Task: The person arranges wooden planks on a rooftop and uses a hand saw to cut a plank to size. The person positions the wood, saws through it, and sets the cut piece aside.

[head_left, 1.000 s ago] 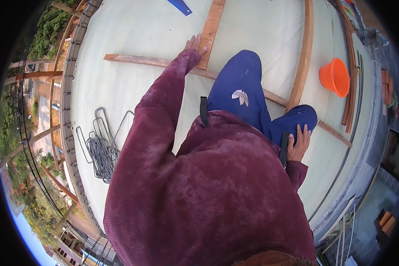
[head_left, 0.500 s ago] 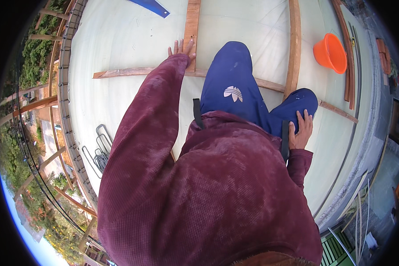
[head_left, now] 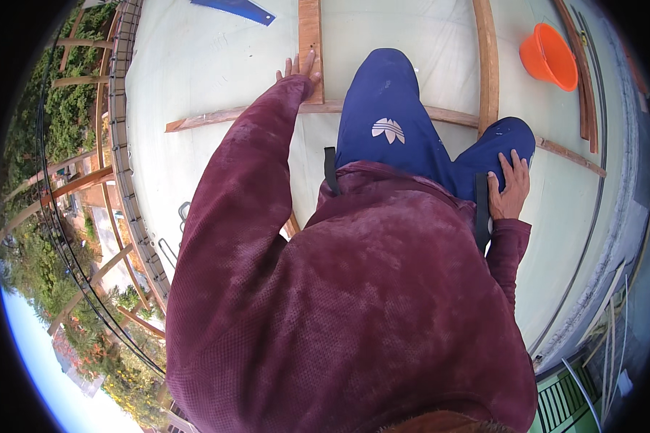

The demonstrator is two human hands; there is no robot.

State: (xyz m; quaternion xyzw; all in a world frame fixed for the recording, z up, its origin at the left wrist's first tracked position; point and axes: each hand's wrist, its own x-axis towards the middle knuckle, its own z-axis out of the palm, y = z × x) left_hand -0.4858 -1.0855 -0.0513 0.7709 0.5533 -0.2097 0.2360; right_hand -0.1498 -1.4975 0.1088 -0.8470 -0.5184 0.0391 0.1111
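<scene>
Left hand (head_left: pixel 298 70) fingers spread flat on the wooden plank (head_left: pixel 310 36); right hand (head_left: pixel 510 186) open on knee (head_left: pixel 509 141).

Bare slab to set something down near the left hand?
Free: pale slab left of the left hand, between the upright plank, the cross plank and the blue sheet. Crowded: right, by the knees, right hand and orange bucket.

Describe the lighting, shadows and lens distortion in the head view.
Head view: bright, even daylight, no harsh glare on the pale flat slab surface; soft shadow under the maroon-sleeved body. Strong fisheye bend: the long wooden planks and the slab's edge curve toward the rim, with black corners. The left hand on the plank and the right hand on the blue trouser knee are sharp.
</scene>
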